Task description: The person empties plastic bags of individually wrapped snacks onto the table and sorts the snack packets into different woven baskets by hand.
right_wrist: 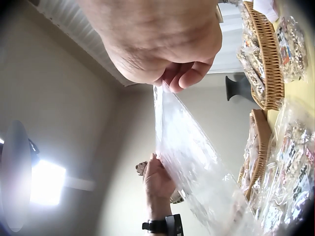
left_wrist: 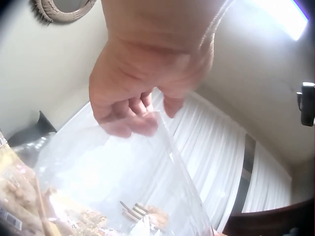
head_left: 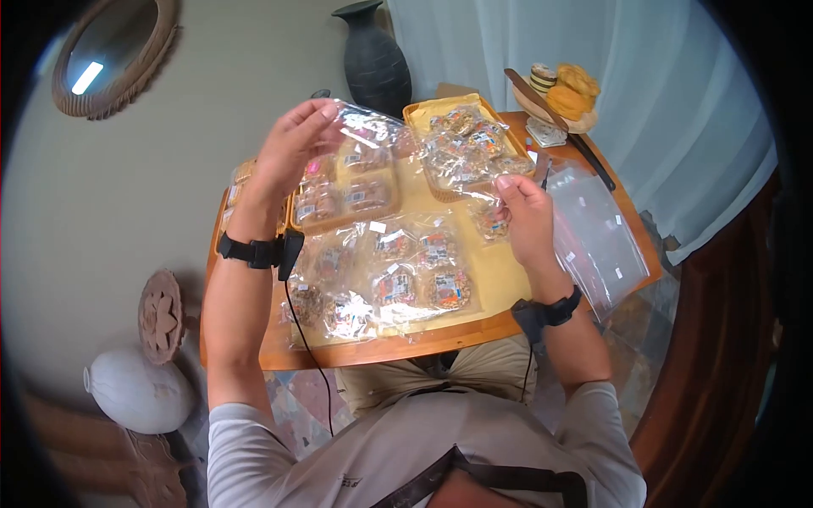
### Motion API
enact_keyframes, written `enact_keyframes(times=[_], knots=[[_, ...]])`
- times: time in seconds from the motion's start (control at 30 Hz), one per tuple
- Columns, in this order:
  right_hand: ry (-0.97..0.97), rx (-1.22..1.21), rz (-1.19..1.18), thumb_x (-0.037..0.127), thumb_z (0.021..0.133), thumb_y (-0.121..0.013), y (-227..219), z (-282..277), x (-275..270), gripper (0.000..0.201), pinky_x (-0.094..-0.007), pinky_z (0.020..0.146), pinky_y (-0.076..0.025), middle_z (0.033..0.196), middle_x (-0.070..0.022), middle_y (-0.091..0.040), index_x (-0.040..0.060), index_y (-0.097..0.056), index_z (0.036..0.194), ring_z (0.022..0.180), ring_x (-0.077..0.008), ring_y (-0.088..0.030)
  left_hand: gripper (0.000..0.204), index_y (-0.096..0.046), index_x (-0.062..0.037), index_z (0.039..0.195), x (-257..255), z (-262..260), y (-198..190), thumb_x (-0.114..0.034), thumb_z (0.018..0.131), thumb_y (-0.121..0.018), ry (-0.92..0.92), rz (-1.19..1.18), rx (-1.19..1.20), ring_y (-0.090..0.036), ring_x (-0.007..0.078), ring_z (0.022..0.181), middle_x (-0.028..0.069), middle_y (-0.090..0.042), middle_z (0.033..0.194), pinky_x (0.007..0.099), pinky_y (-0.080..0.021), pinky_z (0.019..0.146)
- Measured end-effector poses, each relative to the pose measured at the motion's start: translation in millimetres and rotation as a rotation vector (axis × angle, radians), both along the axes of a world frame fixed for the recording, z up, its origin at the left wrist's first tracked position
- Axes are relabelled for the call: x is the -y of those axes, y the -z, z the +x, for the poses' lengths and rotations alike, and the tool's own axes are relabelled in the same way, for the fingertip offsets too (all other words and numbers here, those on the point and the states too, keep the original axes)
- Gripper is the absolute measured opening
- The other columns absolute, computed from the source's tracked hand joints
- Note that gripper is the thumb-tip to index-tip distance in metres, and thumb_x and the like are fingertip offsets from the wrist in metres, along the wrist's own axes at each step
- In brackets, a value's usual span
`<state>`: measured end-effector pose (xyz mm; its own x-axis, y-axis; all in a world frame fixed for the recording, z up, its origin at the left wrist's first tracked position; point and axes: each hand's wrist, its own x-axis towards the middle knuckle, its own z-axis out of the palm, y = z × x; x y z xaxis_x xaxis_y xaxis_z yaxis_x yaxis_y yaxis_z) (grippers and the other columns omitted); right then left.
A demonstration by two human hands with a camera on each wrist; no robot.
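A clear plastic bag is stretched in the air between the two hands, above the table. My left hand holds one upper corner of it; in the left wrist view the fingers show partly through the film. At the other end, my right hand pinches the bag's edge between thumb and curled fingers. The right wrist view shows the bag running from this hand across to the left hand. Below, filled clear bags of labelled nut-like snack packs lie on the yellow cloth.
Wicker baskets stand at the back, one with snack packs, another with packaged food. Flat clear bags are stacked at the table's right side. Behind them stands a pedestal dish of baked goods. A dark vase rises beyond the table.
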<state>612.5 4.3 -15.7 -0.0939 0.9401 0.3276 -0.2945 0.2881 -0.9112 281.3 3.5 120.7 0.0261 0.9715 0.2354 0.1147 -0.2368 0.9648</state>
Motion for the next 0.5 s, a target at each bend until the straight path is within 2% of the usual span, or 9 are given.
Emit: enact_keyframes(times=[0.03, 0.07, 0.1, 0.17, 0.23, 0.3, 0.33, 0.4, 0.5], knots=[[0.012, -0.023, -0.043, 0.025, 0.102, -0.063, 8.7, -1.1, -4.1, 0.024, -0.0213, 0.062, -0.046, 0.078, 0.0, -0.062, 0.0016, -0.068, 0.097, 0.067, -0.0066, -0.055, 0.023, -0.068, -0.0098, 0.102, 4.3, 1.5, 1.2, -0.032, 0.099, -0.067, 0.019, -0.113, 0.046, -0.062, 0.006, 0.086, -0.0037, -0.065, 0.091, 0.0251, -0.051, 0.082], [0.023, -0.045, -0.082, 0.024, 0.102, -0.062, 15.4, -1.2, -8.3, 0.023, -0.0211, 0.062, -0.045, 0.079, 0.0002, -0.063, 0.0018, -0.068, 0.096, 0.067, -0.0065, -0.055, 0.025, -0.069, -0.01, 0.1, -0.5, -11.0, 15.6, -0.034, 0.099, -0.067, 0.085, -0.127, -0.053, -0.064, 0.0062, 0.085, -0.0034, -0.067, 0.091, 0.0238, -0.053, 0.08], [0.008, -0.031, -0.076, 0.024, 0.102, -0.062, 21.4, 1.1, -9.3, 0.023, -0.0211, 0.062, -0.045, 0.079, 0.0002, -0.063, 0.0018, -0.068, 0.096, 0.067, -0.0065, -0.055, 0.025, -0.069, -0.01, 0.1, -3.4, -16.7, 29.3, -0.034, 0.099, -0.067, 0.07, -0.12, -0.038, -0.064, 0.0062, 0.085, -0.0034, -0.067, 0.091, 0.0238, -0.053, 0.08], [-0.119, 0.025, -0.216, 0.023, 0.101, -0.062, 31.3, 8.8, -10.9, 0.022, -0.0213, 0.066, -0.046, 0.084, 0.0002, -0.065, 0.0018, -0.069, 0.101, 0.072, -0.0065, -0.056, 0.025, -0.069, -0.0099, 0.097, -6.8, -27.2, 53.6, -0.035, 0.099, -0.067, 0.13, -0.178, -0.191, -0.064, 0.0066, 0.08, -0.0036, -0.067, 0.089, 0.0231, -0.053, 0.077], [-0.184, 0.119, -0.213, 0.023, 0.1, -0.063, 21.6, 19.0, -21.4, 0.023, -0.0215, 0.069, -0.046, 0.088, -0.0002, -0.066, 0.0009, -0.069, 0.105, 0.076, -0.0065, -0.057, 0.026, -0.069, -0.0092, 0.095, -7.2, -30.3, 65.2, -0.035, 0.099, -0.067, 0.124, -0.176, -0.238, -0.063, 0.0063, 0.076, -0.0035, -0.067, 0.087, 0.0226, -0.052, 0.074], [-0.242, 0.211, -0.23, 0.023, 0.099, -0.064, 9.2, 17.9, -23.2, 0.025, -0.0217, 0.072, -0.047, 0.091, -0.0006, -0.067, -0.0001, -0.069, 0.108, 0.079, -0.0064, -0.059, 0.022, -0.069, -0.0056, 0.095, -3.7, -22.4, 72.1, -0.026, 0.101, -0.063, 0.166, -0.204, -0.288, -0.061, 0.0058, 0.072, -0.002, -0.065, 0.077, 0.0229, -0.049, 0.066], [-0.272, 0.317, -0.166, 0.023, 0.099, -0.065, 0.1, 11.5, -25.7, 0.027, -0.0222, 0.076, -0.047, 0.094, -0.0015, -0.068, -0.0009, -0.069, 0.111, 0.084, -0.0064, -0.059, 0.024, -0.069, -0.0068, 0.098, -5.7, -20.3, 73.8, -0.03, 0.101, -0.065, 0.263, -0.214, -0.297, -0.062, 0.0045, 0.074, -0.0033, -0.065, 0.083, 0.0226, -0.051, 0.069], [-0.317, 0.495, -0.06, 0.022, 0.096, -0.069, -12.0, -8.1, -31.0, 0.031, -0.0229, 0.079, -0.048, 0.098, -0.0024, -0.068, -0.0025, -0.067, 0.115, 0.089, -0.0061, -0.06, 0.023, -0.069, -0.0054, 0.097, -8.4, -3.9, 83.2, -0.027, 0.101, -0.065, 0.286, -0.251, -0.27, -0.061, 0.0044, 0.074, -0.0031, -0.065, 0.082, 0.0223, -0.051, 0.068], [-0.413, 0.49, 0.02, 0.019, 0.094, -0.073, -2.5, -42.9, -37.9, 0.027, -0.0231, 0.074, -0.049, 0.095, -0.0008, -0.068, -0.0013, -0.069, 0.111, 0.085, -0.0059, -0.06, 0.02, -0.07, -0.0013, 0.097, -15.3, 18.4, 92.0, -0.02, 0.101, -0.065, 0.319, -0.286, -0.228, -0.061, 0.0041, 0.073, -0.0029, -0.065, 0.077, 0.0211, -0.049, 0.065]])
